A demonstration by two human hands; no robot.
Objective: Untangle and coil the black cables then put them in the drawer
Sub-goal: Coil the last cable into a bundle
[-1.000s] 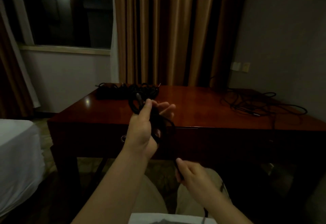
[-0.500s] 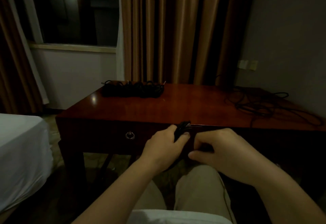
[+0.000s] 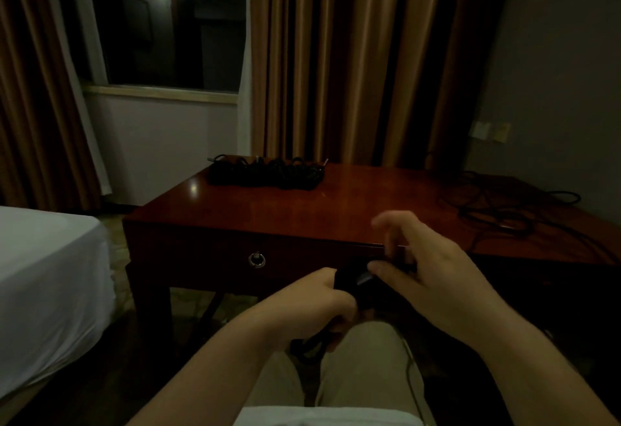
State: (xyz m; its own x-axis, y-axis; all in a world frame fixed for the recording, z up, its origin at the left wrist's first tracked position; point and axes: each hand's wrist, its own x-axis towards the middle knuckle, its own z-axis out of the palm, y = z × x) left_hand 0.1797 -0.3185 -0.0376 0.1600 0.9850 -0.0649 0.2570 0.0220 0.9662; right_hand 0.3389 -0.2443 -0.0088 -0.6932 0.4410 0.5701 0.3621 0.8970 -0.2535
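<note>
The left hand point(image 3: 316, 304) is curled around a dark bundle of black coiled cable point(image 3: 353, 286), held low in front of the reddish-brown wooden table's drawer front point(image 3: 302, 257). The right hand point(image 3: 426, 267), just beside it, has fingers loosely spread, its thumb touching the bundle. More loose black cables point(image 3: 504, 214) lie beyond the right hand.

The counter point(image 3: 353, 204) is glossy red-brown wood. The cables point(image 3: 268, 173) are black, the curtains point(image 3: 336, 56) plain golden brown, the bed sheet point(image 3: 43, 274) white.
</note>
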